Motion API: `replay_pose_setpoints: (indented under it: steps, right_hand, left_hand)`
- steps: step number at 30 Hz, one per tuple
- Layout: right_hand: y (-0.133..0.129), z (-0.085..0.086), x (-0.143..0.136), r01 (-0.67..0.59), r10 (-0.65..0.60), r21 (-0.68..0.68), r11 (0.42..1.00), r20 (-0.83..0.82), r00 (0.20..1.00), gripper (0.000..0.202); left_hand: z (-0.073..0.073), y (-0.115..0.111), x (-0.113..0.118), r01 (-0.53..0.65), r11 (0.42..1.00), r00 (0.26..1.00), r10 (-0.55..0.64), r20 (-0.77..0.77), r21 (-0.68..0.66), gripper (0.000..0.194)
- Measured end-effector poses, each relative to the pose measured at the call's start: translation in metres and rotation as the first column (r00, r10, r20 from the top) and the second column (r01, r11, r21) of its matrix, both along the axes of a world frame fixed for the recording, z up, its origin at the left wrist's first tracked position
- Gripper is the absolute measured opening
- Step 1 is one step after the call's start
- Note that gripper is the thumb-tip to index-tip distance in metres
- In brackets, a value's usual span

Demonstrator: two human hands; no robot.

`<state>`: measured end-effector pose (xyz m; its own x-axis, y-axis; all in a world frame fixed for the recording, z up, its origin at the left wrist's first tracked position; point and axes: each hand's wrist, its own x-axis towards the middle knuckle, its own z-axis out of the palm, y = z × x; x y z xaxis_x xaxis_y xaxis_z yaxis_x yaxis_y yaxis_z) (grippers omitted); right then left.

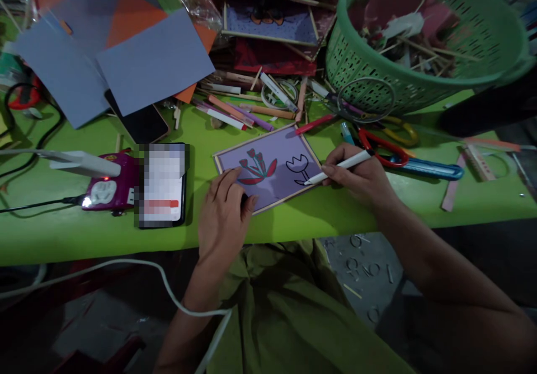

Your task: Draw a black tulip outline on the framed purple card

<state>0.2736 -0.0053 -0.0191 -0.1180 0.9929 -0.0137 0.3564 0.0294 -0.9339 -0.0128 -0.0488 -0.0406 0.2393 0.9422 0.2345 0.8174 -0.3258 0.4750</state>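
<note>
Starting at the far left of your green table (pixel 50 234), there's a purple power strip (pixel 109 188) with a white plug (pixel 79 163) in it, and just beside it a phone (pixel 163 186) lying flat with its screen lit. Behind those, blue and orange paper sheets (pixel 126 49) are piled up, with a second, dark phone (pixel 140 122) poking out from under them. Your left hand (pixel 224 214) sits palm down on the lower left corner of the small framed picture (pixel 271 167), fingers loosely curled and pressing it to the table, not gripping anything. The picture lies flat near the front edge of the table, tilted a bit, with a red flower drawn on its left half and a black outlined tulip on the right. Your right hand (pixel 361 175) is closed around a white pen (pixel 338 168), its tip touching the picture right at the base of the tulip outline. Behind the picture there's a scatter of markers and sticks (pixel 239 111). Just past your right hand are red-handled scissors (pixel 380 144) and a blue cutter (pixel 432 168), and the big green basket (pixel 423 83) of scraps stands at the back right.
</note>
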Motion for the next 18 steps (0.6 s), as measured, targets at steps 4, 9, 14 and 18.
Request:
replay_pose_setpoints:
  steps: [4, 9, 14, 18]
  right_hand:
    - [0.0006, 0.0, 0.001, 0.019, -0.019, 0.003, 1.0, -0.001, 1.0, 0.045]
    - [0.0016, -0.0008, 0.0032, 0.039, -0.04, 0.029, 0.999, 0.02, 0.999, 0.041]
    - [0.0018, -0.0027, 0.0043, 0.047, -0.047, 0.047, 0.998, 0.009, 0.999, 0.035]
    - [0.0019, -0.0026, 0.0034, 0.071, -0.07, 0.043, 0.997, -0.018, 0.997, 0.034]
  left_hand:
    - [0.0002, 0.0002, -0.0007, 0.001, 1.0, 1.0, -0.001, 0.001, -0.01, 0.019]
    - [0.0003, -0.0003, -0.0009, -0.005, 1.0, 1.0, 0.005, -0.005, -0.01, 0.021]
    - [-0.0003, -0.0005, -0.0008, 0.0, 1.0, 1.0, 0.0, -0.002, 0.006, 0.021]
    - [-0.0023, -0.0003, -0.0006, -0.01, 1.0, 1.0, 0.01, 0.001, 0.02, 0.021]
